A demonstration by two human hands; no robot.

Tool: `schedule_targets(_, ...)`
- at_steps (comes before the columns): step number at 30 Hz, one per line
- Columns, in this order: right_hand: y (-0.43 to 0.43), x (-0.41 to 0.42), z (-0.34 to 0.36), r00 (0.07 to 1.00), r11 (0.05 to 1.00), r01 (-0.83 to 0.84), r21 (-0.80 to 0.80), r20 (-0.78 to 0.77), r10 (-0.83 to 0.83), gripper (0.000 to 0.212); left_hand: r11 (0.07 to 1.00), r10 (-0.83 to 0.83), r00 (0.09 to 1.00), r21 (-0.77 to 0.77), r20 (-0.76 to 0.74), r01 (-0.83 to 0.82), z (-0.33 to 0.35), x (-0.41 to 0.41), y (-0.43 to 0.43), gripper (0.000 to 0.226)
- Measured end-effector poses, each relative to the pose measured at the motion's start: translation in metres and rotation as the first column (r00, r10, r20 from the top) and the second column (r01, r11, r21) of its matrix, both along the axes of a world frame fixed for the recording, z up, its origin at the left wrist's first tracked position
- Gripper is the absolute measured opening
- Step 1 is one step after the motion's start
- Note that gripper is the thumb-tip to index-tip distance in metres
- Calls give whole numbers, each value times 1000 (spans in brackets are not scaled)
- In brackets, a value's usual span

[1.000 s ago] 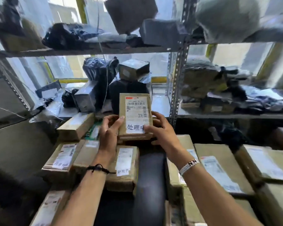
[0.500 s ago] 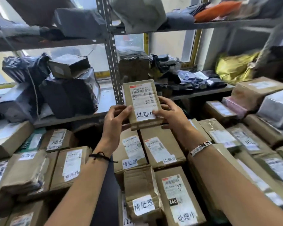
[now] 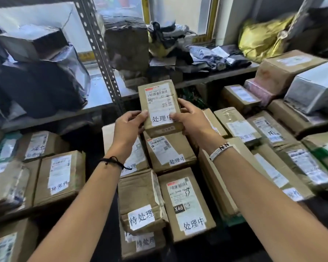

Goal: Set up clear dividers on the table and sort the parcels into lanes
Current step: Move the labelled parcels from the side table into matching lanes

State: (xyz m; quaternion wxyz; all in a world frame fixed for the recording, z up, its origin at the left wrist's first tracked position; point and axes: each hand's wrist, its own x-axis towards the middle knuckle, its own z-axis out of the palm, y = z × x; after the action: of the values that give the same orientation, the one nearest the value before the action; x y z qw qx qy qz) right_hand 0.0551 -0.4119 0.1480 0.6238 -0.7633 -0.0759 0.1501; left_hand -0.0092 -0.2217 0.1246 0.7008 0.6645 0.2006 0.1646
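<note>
**A:** Obs. 1, grip. Held parcel is up off the stacks, between both hands. Left hand is curled round its near-left edge, with the thumb on the top face. Right hand is curled round the near-right edge, with the thumb lying on the handwritten label. Neither hand is spread, and both clamp the near end.

**B:** Orientation?

**A:** Its long axis runs away from the person. The far end is raised and the label faces the camera.

**B:** Where should it go?

**A:** Judgement: into the column carrying the same handwritten label. Matching parcel lies directly below the held one. X46 parcel lies nearer the body in the same column. Both have their long axes parallel to the held parcel, so no turn looks needed, only a move down and perhaps toward the body.

**B:** Which hand is nearer?

**A:** The column sits between the forearms. The left forearm crosses the neighbouring column, where the differently labelled parcel lies. Drifting left would risk the wrong lane.

**B:** Dividers?

**A:** I can make out none.
</note>
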Motion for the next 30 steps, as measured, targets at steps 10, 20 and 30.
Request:
schedule_targets(10, 12, 19, -50, 1000, 980, 15, -199, 19, -11, 57, 995, 48, 985, 89, -166, -34, -45, 26, -4, 24)
schedule_targets(20, 12, 16, -66, 974, 797, -10, -604, 176, 145, 59, 960, -4, 962, 269, -272, 80, -66, 27, -3, 38)
schedule_targets(30, 19, 0, -40, 947, 555, 88, -827, 243, 212, 54, 859, 40, 958, 500, -285, 113, -52, 12, -6, 33)
